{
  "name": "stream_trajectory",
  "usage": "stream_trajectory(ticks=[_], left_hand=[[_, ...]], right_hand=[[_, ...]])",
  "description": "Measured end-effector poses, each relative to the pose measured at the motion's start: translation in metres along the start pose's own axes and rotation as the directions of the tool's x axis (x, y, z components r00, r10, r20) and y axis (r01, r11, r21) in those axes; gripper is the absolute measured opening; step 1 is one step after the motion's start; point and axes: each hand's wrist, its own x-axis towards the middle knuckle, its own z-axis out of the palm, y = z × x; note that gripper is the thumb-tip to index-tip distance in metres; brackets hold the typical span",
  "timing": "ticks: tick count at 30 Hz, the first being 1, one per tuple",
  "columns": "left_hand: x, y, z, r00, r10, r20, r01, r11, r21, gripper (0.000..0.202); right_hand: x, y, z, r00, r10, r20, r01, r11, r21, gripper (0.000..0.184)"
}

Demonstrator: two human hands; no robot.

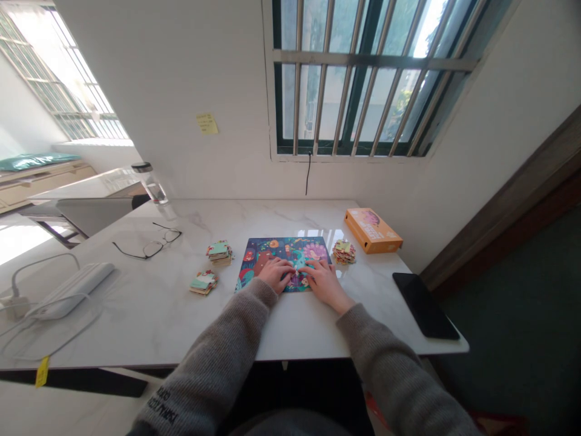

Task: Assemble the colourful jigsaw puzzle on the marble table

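Note:
A colourful illustrated puzzle (254,257) lies flat on the white table, dark blue with animals and plants. My left hand (276,274) rests over its middle, fingers bent and pointing right. From the other side my right hand (323,280) reaches in, its fingertips close to the left ones. A small pale bit shows between the fingertips, too small to name; the hands hide the puzzle beneath them. To the left are two stacks of puzzle pieces, a farther stack (219,252) and a nearer stack (204,283). A looser pile of pieces (344,252) sits right of the puzzle.
An orange box (373,231) lies at the back right, and a black phone (425,305) near the right edge. Eyeglasses (153,247), a clear bottle (154,184) and a white power strip (75,290) with cables occupy the left side. Behind stands a wall with a barred window (349,79).

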Motion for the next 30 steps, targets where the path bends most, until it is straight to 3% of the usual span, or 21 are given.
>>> stream_trajectory(ticks=[13,23,30], left_hand=[[-0.001,0.0,0.002,0.997,0.08,0.019,-0.081,0.995,0.054,0.022],[0.006,0.01,0.006,1.0,-0.024,-0.01,0.025,0.993,0.114,0.01],[0.003,0.009,0.006,1.0,-0.007,0.003,0.007,0.993,0.12,0.012]], right_hand=[[-0.005,0.001,0.003,0.997,-0.071,0.006,0.071,0.997,0.026,0.038],[-0.009,0.001,0.004,0.989,-0.145,0.029,0.144,0.988,0.051,0.043],[-0.01,-0.003,0.001,0.991,-0.125,0.05,0.123,0.991,0.047,0.042]])
